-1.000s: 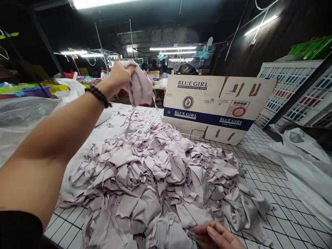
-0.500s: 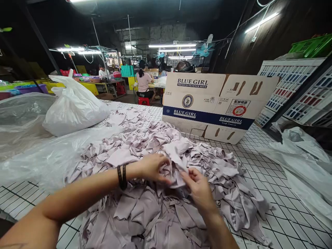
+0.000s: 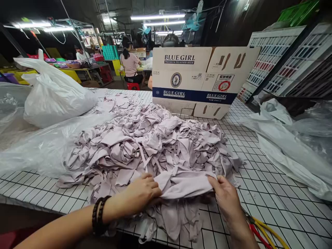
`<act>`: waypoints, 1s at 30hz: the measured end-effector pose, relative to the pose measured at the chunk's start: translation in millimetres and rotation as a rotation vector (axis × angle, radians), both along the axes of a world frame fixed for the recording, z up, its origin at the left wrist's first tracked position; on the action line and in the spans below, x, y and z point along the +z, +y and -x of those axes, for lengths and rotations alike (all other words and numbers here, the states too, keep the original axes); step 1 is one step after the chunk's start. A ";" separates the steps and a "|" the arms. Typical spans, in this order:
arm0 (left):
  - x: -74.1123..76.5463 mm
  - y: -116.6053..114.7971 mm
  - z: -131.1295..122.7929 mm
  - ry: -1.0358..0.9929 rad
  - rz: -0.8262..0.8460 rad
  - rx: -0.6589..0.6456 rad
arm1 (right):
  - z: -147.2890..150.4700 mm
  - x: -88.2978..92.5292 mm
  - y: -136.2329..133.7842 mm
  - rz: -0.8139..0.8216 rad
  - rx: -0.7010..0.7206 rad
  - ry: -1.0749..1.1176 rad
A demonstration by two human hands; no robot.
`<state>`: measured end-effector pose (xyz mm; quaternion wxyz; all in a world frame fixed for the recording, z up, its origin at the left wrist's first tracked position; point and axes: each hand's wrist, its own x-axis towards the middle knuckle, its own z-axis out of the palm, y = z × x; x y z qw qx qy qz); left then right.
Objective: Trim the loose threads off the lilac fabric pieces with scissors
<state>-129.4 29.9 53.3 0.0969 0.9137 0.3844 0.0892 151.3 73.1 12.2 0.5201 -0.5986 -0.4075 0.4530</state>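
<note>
A pale lilac fabric piece (image 3: 185,183) is stretched between my two hands above the near edge of the table. My left hand (image 3: 138,193), with dark bracelets at the wrist, is closed on its left end. Its right end is pinched between the thumb and fingers of my right hand (image 3: 225,192). Behind and under it spreads a large heap of similar lilac fabric pieces (image 3: 160,135), some with thin straps. Some pieces hang at the table's front edge, below the stretched one.
A cardboard box (image 3: 194,81) stands behind the heap. A white plastic bag (image 3: 57,97) and clear plastic sheeting (image 3: 64,141) lie left, more white plastic (image 3: 282,145) right. Tools with red and yellow handles (image 3: 267,231) lie beside my right wrist. A person (image 3: 129,64) sits beyond the table.
Both hands have come nearer to me and moved apart, drawing the fabric piece out from the heap and stretching it. The view has tilted down, bringing the coloured handles into sight.
</note>
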 end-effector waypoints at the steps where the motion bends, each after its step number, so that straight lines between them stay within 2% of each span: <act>1: -9.3 -5.1 0.0 0.027 0.043 0.026 | 0.2 -0.2 1.3 -0.009 0.016 0.029; 3: -22.8 -11.1 3.5 0.027 0.101 0.118 | -1.9 4.4 2.9 -0.060 -0.001 0.079; 5: -27.5 -13.9 9.0 -0.045 0.103 0.251 | -7.4 12.4 4.8 -0.132 -0.067 0.110; 8: -21.8 -18.2 13.9 -0.195 0.084 0.455 | -15.9 20.1 10.8 -0.191 -0.142 0.145; 10: -15.1 -22.9 12.6 -0.271 0.176 0.575 | -17.1 19.0 16.1 -0.181 -0.127 0.178; 12: -10.9 -28.4 7.9 -0.371 0.462 0.636 | -13.9 14.4 20.6 -0.152 -0.086 0.218; 14: -12.4 -33.8 0.8 -0.571 0.917 0.642 | -8.5 9.6 23.7 -0.129 -0.061 0.266; 17: -25.5 -41.9 -11.8 -0.933 1.609 0.631 | -1.3 7.5 27.9 -0.119 -0.075 0.338; 19: -36.8 -48.2 -20.0 -1.123 1.846 0.622 | 2.1 9.9 32.3 -0.124 -0.094 0.365; 21: -44.8 -54.2 -26.9 -1.272 1.870 0.595 | 5.2 13.6 38.1 -0.131 -0.089 0.368; 24: -45.6 -59.6 -33.1 -1.389 1.720 0.575 | 11.9 17.3 48.1 -0.151 -0.032 0.322; 27: -37.6 -59.6 -35.3 -1.392 1.616 0.542 | 21.2 17.1 56.2 -0.150 0.088 0.199; 30: -31.7 -57.2 -37.8 -1.319 1.519 0.548 | 29.4 18.1 53.6 -0.105 0.234 -0.017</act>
